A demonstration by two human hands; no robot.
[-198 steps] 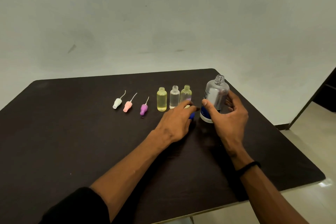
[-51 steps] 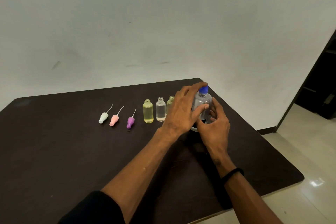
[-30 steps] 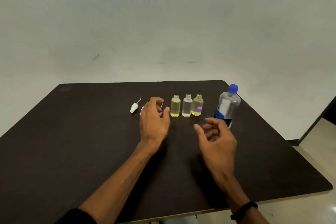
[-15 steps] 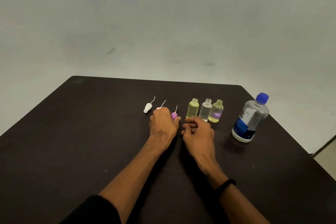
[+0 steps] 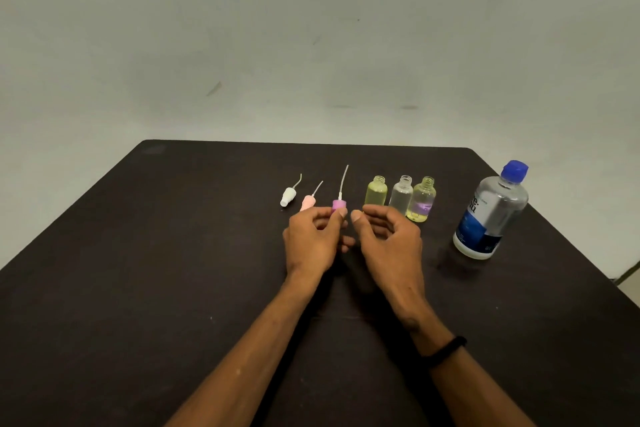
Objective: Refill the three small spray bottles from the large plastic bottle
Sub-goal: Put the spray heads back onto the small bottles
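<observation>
Left hand (image 5: 313, 239) holds purple sprayer (image 5: 339, 204) upright (tube upward).

Before you: dark brown counter (image 5: 173, 288); white (image 5: 287, 197), pink (image 5: 307, 202) and purple (image 5: 338, 205) spray tops; yellow (image 5: 375, 191), clear (image 5: 401, 195) and pale yellow (image 5: 422, 198) small bottles; blue-capped, blue-labelled large bottle (image 5: 493, 211); your black wristband (image 5: 446, 350).

- We note the left hand (image 5: 313, 239) pinching the purple spray cap (image 5: 339, 205), its thin dip tube pointing up.
- We find the right hand (image 5: 389, 239) just beside it, fingers loosely curled, holding nothing.
- We record the white spray cap (image 5: 287, 197) and pink spray cap (image 5: 307, 202) lying on the dark table (image 5: 138, 270).
- We see three small bottles (image 5: 401, 197) standing uncapped in a row.
- We observe the large bottle (image 5: 491, 215) upright to their right, blue cap on.
</observation>
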